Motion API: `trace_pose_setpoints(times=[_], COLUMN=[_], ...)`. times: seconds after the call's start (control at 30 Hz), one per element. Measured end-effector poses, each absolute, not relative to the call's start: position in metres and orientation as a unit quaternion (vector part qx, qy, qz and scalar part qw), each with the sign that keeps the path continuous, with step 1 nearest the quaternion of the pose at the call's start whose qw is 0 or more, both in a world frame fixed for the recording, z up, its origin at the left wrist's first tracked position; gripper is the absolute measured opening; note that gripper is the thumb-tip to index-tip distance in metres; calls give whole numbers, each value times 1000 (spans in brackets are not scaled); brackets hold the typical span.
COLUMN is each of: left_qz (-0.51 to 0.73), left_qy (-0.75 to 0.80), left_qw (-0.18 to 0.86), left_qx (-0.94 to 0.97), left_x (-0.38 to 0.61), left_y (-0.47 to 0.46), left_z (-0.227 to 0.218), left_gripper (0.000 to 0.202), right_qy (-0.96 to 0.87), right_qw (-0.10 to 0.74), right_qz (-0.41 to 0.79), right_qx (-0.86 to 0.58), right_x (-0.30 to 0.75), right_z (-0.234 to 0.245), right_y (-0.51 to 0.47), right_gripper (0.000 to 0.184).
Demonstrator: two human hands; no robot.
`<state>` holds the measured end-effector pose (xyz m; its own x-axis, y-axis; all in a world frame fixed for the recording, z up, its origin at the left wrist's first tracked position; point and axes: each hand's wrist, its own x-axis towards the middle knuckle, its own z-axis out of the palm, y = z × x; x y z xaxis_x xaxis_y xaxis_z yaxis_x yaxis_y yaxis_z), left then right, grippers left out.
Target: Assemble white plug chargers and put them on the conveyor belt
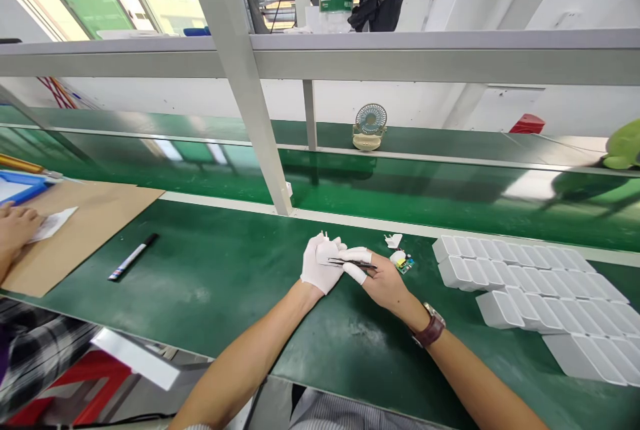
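Observation:
My left hand (319, 275), in a white glove, is curled around a small white plastic part (327, 251) whose outline blends into the glove. My right hand (387, 285), with white covers on some fingers, grips dark tweezers (359, 263). The tweezer tips point left and reach the white part; whether they pinch anything is too small to see. Just beyond my right hand lie a small circuit board (407, 265) with a yellow component and a white plastic piece (393, 241).
White compartment trays (510, 270) stand at the right. A marker (133, 258) lies left of my hands. Another person's hand (17, 230) rests by cardboard (90, 223) at far left. A metal post (260, 117) rises behind the bench; a small fan (370, 125) stands farther back.

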<state>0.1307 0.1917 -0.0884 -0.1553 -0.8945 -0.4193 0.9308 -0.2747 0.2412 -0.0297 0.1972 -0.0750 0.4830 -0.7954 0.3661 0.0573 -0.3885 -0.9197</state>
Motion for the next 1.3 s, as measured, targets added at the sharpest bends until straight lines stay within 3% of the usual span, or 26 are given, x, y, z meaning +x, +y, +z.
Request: trace_pose_setpoints(times=[0.13,0.33,0.63,1.07,1.3], left_qz=[-767,-777,-770,-791,-792], left_qy=[27,17,41,-5,-1], left_qw=[587,589,587,568,568], left_qx=[258,221,249,226,224], left_x=[132,131,128,128,128], left_y=[192,191,191,194,194], left_z=[-90,-92,-90,-94,-98], left_gripper=[30,28,26,30,21], right_qy=[251,248,275,272,267], right_qw=[485,468,376,378,368], right_qz=[-420,-475,-457,-458,-454], right_qx=[-725,-703,-757,-757,-767], right_x=[-32,-39,-41,-36,-36], right_z=[-80,-81,-81,-91,-95], right_y=[197,197,197,200,201], right_gripper=[25,12,22,24,26])
